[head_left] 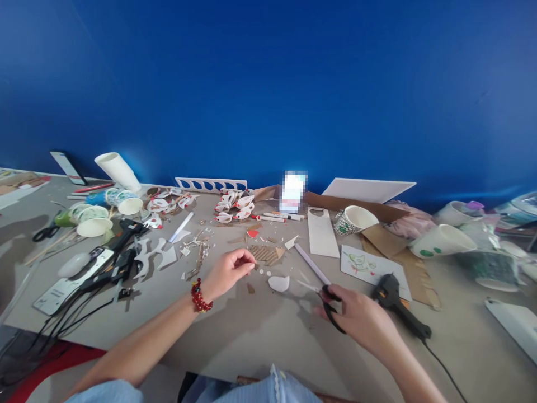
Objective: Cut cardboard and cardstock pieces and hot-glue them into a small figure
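My right hand (pixel 361 316) grips a pair of scissors (pixel 333 308) by the black handles, the blades spread and pointing left. Just left of the blade tips, a white rounded paper cutout (pixel 279 284) lies on the table. My left hand (pixel 232 271), with a red bead bracelet (pixel 199 295) at the wrist, has its fingers curled and thumb and forefinger close together. Whatever may be pinched there is too small to make out. Beside those fingertips are a piece of corrugated cardboard (pixel 266 254) and small white discs (pixel 261 272). A white pen (pixel 310 263) lies beyond the scissors.
A black glue gun (pixel 400 305) with a cord lies right of my right hand, by a drawing (pixel 361 266). Paper cups (pixel 356 218) stand at the right. Bird-like paper pieces (pixel 235 206) and a lit phone (pixel 292 191) are at the back. Cords and more glue guns (pixel 119 266) lie left.
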A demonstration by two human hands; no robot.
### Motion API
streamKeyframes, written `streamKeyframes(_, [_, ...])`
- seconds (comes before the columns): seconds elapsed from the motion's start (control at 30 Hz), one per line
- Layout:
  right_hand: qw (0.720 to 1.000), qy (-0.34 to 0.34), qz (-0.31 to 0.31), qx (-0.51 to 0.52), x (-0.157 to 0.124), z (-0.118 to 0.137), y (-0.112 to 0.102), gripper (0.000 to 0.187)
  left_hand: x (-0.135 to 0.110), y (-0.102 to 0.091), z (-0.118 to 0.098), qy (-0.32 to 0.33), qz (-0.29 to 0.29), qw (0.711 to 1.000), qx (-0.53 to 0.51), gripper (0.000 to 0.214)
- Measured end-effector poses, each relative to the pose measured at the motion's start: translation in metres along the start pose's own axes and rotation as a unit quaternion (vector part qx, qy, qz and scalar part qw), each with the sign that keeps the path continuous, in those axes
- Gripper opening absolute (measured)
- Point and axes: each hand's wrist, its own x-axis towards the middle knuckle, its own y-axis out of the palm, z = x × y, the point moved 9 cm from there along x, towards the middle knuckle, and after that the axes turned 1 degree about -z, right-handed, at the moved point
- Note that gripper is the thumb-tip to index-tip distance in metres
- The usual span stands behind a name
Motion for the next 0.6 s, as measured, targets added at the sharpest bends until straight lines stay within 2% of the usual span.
streamKeyframes(0.1, [0.996,-0.005,-0.015,-0.091,-0.019,-0.01,0.006,0.022,-0.002,0.002,0.012,0.028,0.011,0.998,0.055,0.011])
streamKeyframes(0.2, [0.988,-0.02,-0.02,-0.155,-0.028,-0.007,0.011,0.023,-0.004,0.005,0.016,0.066,0.012,0.988,0.136,0.009])
streamKeyframes(0.43, [0.98,-0.049,0.021,-0.192,-0.025,0.014,0.014,0.022,-0.004,0.008,0.019,0.124,-0.012,0.965,0.231,0.011])
streamKeyframes(0.6, [0.979,-0.043,0.024,-0.197,-0.023,0.011,0.014,0.017,-0.006,0.011,0.025,0.138,-0.016,0.938,0.316,0.014])
